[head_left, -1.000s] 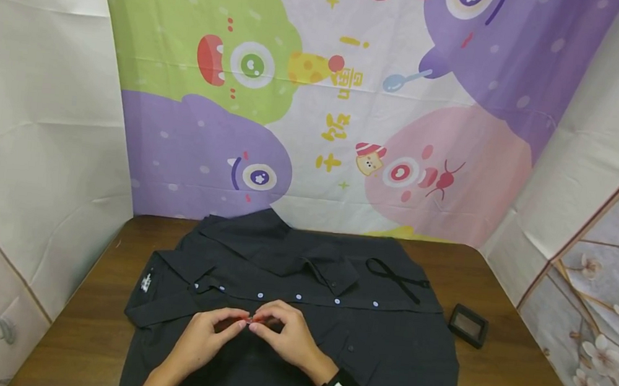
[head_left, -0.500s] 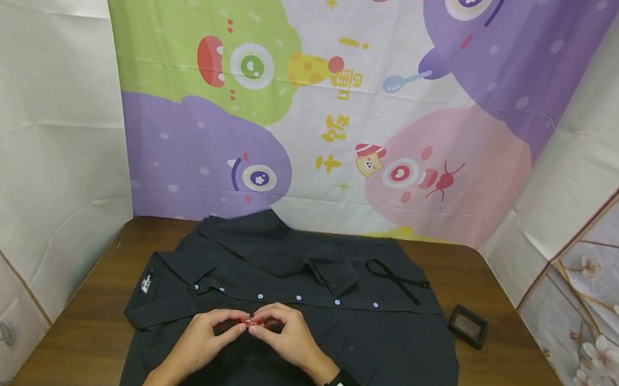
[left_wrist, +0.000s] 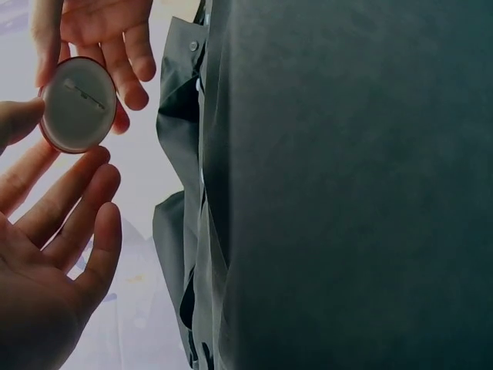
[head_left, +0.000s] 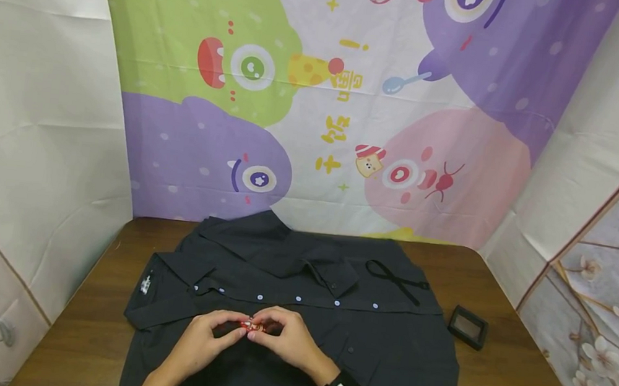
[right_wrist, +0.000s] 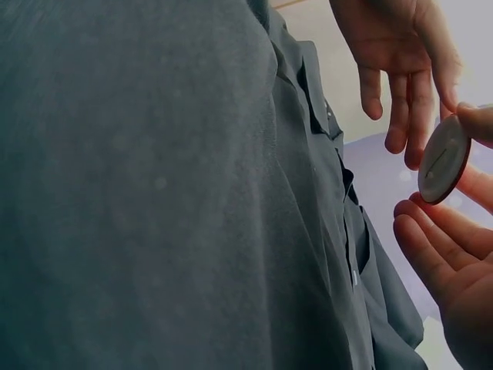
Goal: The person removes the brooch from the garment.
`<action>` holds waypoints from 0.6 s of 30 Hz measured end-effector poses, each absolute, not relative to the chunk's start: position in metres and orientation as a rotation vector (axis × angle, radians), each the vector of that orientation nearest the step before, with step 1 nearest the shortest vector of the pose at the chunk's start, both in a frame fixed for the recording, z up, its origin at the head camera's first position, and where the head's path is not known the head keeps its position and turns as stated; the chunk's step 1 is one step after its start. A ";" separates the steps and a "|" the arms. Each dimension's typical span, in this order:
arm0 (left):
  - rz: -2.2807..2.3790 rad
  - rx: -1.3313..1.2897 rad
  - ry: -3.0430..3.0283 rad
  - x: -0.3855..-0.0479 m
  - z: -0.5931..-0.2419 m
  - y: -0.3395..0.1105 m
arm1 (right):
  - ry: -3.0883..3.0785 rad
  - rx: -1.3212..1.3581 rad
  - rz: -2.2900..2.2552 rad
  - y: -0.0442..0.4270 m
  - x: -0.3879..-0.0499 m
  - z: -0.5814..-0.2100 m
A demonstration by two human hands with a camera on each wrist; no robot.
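left hand (head_left: 200,339), right hand (head_left: 293,340), pinching pin badge (left_wrist: 78,116)

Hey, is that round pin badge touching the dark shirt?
Apart: the left wrist view shows bright background between the badge and the shirt.

On the cartoon wall hanging (head_left: 309,106), a sideways line of yellow Chinese characters (head_left: 336,127), read upward, begins with 干饭 and ends in an exclamation mark (head_left: 349,42), while a white marking (head_left: 146,283) on the left part of the dark button shirt (head_left: 405,364) is too small to read.
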State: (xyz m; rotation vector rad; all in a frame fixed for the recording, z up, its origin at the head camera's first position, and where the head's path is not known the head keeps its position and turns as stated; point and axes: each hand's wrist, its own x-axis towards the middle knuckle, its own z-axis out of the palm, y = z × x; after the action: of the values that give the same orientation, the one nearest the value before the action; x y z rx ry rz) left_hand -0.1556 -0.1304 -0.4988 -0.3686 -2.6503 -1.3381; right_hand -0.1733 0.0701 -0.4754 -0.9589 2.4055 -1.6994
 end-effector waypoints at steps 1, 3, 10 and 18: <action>-1.337 -0.372 -2.652 -0.156 -0.499 -0.130 | 2.403 -0.958 -1.697 0.070 -0.173 -0.475; -1.336 -0.380 -2.651 -0.156 -0.500 -0.131 | 2.397 -0.958 -1.702 0.070 -0.173 -0.476; -1.336 -0.424 -2.649 -0.157 -0.500 -0.132 | 2.415 -0.983 -1.725 0.070 -0.173 -0.476; -1.347 -0.504 -2.634 -0.158 -0.503 -0.134 | 2.438 -1.005 -1.725 0.070 -0.173 -0.477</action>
State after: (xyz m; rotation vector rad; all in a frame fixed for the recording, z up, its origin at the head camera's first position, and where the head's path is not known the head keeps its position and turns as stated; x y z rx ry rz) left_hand -0.1584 -0.1344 -0.5032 -0.5045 -2.6338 -1.3466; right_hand -0.1731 0.0695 -0.4765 -1.0053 2.4382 -1.7251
